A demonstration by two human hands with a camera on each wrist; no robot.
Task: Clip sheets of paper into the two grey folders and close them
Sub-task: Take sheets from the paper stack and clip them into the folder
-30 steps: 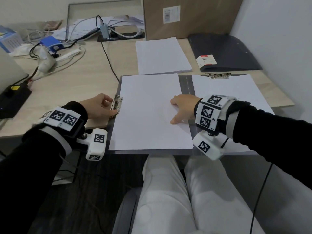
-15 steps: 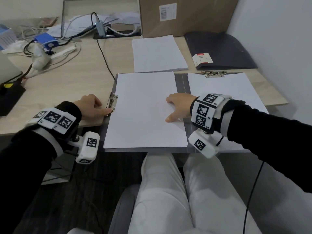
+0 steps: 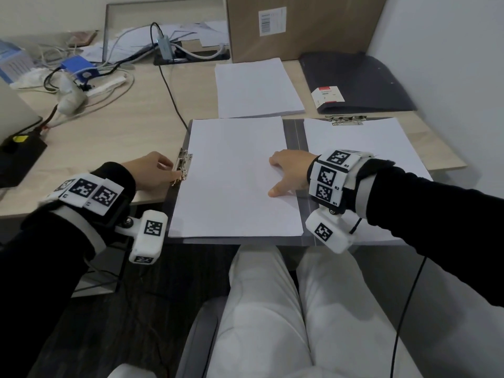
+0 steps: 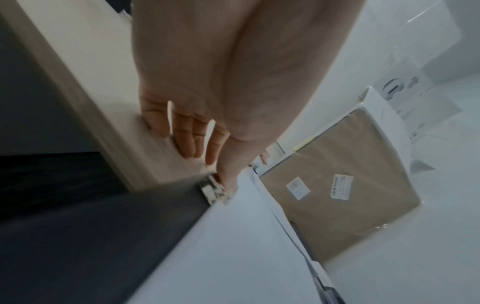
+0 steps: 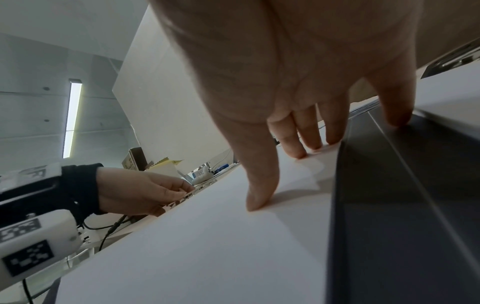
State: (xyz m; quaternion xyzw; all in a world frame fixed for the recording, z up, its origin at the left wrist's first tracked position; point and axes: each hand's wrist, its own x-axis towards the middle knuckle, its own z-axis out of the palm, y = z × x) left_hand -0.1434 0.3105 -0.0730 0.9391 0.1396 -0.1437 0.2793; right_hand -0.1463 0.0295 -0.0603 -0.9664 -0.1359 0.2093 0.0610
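Observation:
An open grey folder (image 3: 294, 137) lies at the desk's front edge. White sheets (image 3: 234, 181) cover its left half, and more sheets (image 3: 381, 148) sit under a metal top clip (image 3: 345, 120) on its right half. My left hand (image 3: 174, 170) pinches the metal side clip (image 3: 185, 166) at the folder's left edge between thumb and forefinger; the left wrist view shows the thumb on the clip (image 4: 211, 190). My right hand (image 3: 272, 175) presses spread fingertips (image 5: 255, 203) onto the left sheets near the spine. A second dark grey folder (image 3: 354, 83) lies shut at the back right.
A spare stack of white paper (image 3: 257, 88) lies behind the open folder. A small white and red card (image 3: 328, 96) rests on the far folder. A cardboard box (image 3: 300, 25) stands at the back. Cables and a blue device (image 3: 77, 68) clutter the left of the desk.
The view has shifted slightly. My left fingers have shifted a little on the side clip. The right hand keeps pressing the same spot on the sheets.

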